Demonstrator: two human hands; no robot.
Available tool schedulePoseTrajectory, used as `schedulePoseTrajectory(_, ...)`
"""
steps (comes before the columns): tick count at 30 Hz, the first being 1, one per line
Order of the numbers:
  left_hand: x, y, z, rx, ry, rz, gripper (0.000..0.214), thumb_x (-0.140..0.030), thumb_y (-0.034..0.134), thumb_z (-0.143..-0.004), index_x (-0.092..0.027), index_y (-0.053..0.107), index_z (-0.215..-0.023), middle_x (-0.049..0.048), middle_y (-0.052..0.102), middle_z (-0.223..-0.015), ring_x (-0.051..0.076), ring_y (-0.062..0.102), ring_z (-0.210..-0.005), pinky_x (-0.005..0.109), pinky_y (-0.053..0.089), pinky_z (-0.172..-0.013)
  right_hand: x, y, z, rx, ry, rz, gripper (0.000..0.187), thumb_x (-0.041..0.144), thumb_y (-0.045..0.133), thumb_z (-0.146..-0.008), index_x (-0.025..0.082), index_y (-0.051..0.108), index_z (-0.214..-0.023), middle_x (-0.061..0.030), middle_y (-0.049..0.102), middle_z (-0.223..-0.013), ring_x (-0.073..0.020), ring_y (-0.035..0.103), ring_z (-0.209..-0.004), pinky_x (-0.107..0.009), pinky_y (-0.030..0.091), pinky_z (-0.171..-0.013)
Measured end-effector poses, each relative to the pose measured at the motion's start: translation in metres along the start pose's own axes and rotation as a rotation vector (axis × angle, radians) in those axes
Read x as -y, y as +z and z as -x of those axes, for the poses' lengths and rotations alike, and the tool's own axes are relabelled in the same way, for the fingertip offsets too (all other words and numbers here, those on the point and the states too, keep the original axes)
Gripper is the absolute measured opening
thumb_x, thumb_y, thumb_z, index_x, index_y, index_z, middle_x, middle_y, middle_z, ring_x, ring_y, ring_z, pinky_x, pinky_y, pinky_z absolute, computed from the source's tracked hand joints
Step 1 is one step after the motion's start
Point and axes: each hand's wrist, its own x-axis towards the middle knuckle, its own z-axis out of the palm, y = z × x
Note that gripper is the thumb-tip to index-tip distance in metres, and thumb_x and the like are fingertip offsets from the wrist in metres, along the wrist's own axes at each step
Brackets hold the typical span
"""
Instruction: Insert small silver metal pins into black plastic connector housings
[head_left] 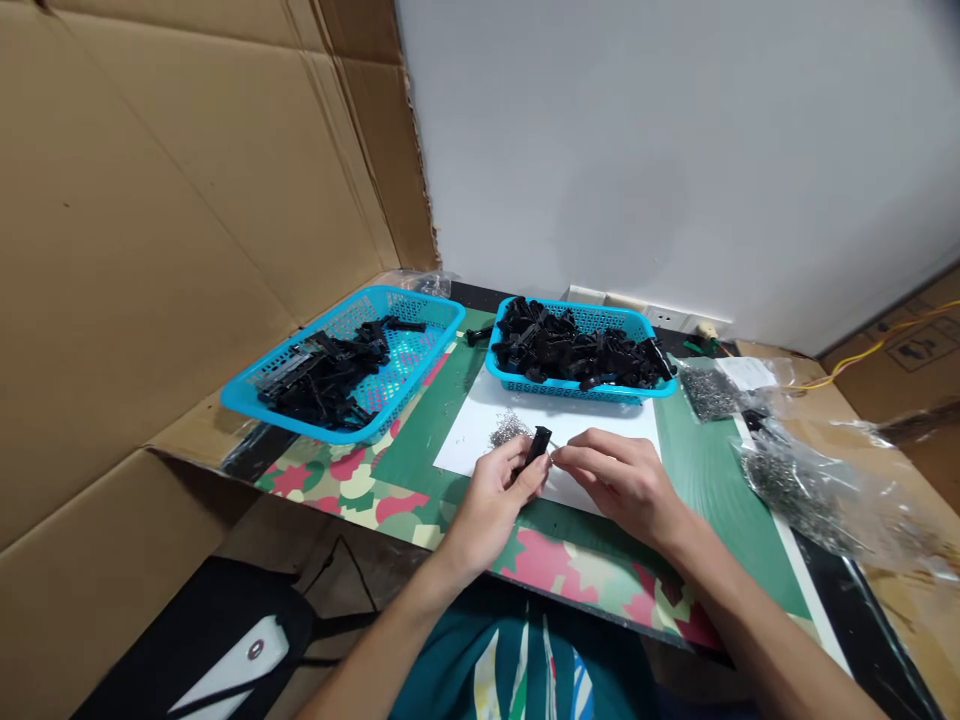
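My left hand (pixel 504 480) is closed around a black plastic part (pixel 538 446), held upright above the white paper (pixel 465 436). Close to its right side, my right hand (pixel 619 472) has thumb and fingers pinched together. A thin metallic bit seems to show at those fingertips, too small to name. Behind the left hand, a pile of small metal pieces (pixel 510 428) lies on the paper. Just beyond stands a blue basket (pixel 570 386) heaped with black plastic parts (pixel 577 345).
A second blue basket (pixel 352 436) with more black parts sits at the left, by a cardboard wall (pixel 187 200). Clear bags of small metal pieces (pixel 795 490) lie along the right edge. Power sockets (pixel 664 317) line the back, near a yellow cable (pixel 855 358).
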Motion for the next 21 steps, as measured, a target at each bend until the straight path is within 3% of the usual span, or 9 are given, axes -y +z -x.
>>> schedulePoseTrajectory(2, 0.0, 0.0, 0.001, 0.008, -0.001, 0.016, 0.034, -0.049, 0.068, -0.099, -0.015, 0.066, -0.1, -0.0011, 0.056, -0.08, 0.012, 0.051, -0.073, 0.021, 0.042, -0.066, 0.001, 0.001, 0.001, -0.027, -0.031, 0.043, 0.019, 0.008, 0.056, -0.104, 0.02, 0.069, -0.109, -0.0054, 0.073, -0.091, -0.0149, 0.065, -0.076, -0.027, 0.046, -0.066)
schedulePoseTrajectory(5, 0.0, -0.001, 0.005, 0.032, 0.032, -0.012, 0.033, -0.046, 0.069, -0.099, -0.016, 0.07, -0.113, 0.0046, 0.069, -0.097, 0.016, 0.064, -0.089, 0.024, 0.051, -0.08, 0.004, -0.001, 0.0, -0.072, 0.053, -0.017, 0.014, 0.01, 0.06, -0.102, 0.019, 0.068, -0.109, -0.0043, 0.07, -0.087, -0.0145, 0.063, -0.072, -0.026, 0.046, -0.063)
schedulePoseTrajectory(7, 0.0, -0.002, 0.008, 0.058, 0.066, -0.084, 0.04, -0.044, 0.068, -0.1, -0.017, 0.069, -0.13, 0.0093, 0.073, -0.118, 0.022, 0.068, -0.11, 0.03, 0.053, -0.098, 0.007, -0.004, -0.003, -0.104, 0.184, -0.114, 0.009, 0.013, 0.061, -0.102, 0.019, 0.068, -0.103, -0.0023, 0.066, -0.082, -0.0131, 0.06, -0.066, -0.025, 0.046, -0.059)
schedulePoseTrajectory(9, -0.001, -0.004, 0.012, 0.062, 0.093, -0.211, 0.048, -0.044, 0.063, -0.103, -0.02, 0.063, -0.145, 0.0111, 0.07, -0.138, 0.027, 0.061, -0.134, 0.037, 0.047, -0.115, 0.007, -0.009, -0.006, -0.113, 0.333, -0.224, 0.008, 0.018, 0.061, -0.101, 0.019, 0.067, -0.095, -0.0016, 0.065, -0.08, -0.0123, 0.058, -0.063, -0.024, 0.045, -0.055)
schedulePoseTrajectory(12, -0.003, -0.008, 0.017, 0.05, 0.177, -0.45, 0.05, -0.044, 0.055, -0.108, -0.025, 0.056, -0.155, 0.0082, 0.06, -0.156, 0.026, 0.05, -0.15, 0.04, 0.04, -0.125, 0.005, -0.016, -0.009, -0.089, 0.549, -0.36, 0.014, 0.028, 0.064, -0.1, 0.019, 0.068, -0.089, -0.0012, 0.065, -0.077, -0.0123, 0.057, -0.061, -0.023, 0.044, -0.052)
schedulePoseTrajectory(16, -0.004, -0.015, 0.02, 0.033, 0.369, -0.694, 0.046, -0.039, 0.054, -0.109, -0.023, 0.058, -0.152, 0.0089, 0.067, -0.148, 0.024, 0.064, -0.135, 0.037, 0.053, -0.112, -0.003, -0.022, -0.009, 0.01, 0.725, -0.499, 0.023, 0.038, 0.07, -0.096, 0.018, 0.07, -0.085, 0.0019, 0.06, -0.067, -0.0111, 0.048, -0.056, -0.024, 0.036, -0.051)
schedulePoseTrajectory(21, -0.005, -0.017, 0.021, 0.069, 0.412, -0.915, 0.032, -0.036, 0.053, -0.109, -0.019, 0.069, -0.131, 0.0085, 0.078, -0.111, 0.026, 0.072, -0.105, 0.04, 0.057, -0.091, -0.007, -0.022, -0.011, 0.242, 0.789, -0.562, 0.025, 0.038, 0.067, -0.096, 0.016, 0.071, -0.085, -0.001, 0.066, -0.074, -0.0119, 0.05, -0.063, -0.025, 0.037, -0.057)
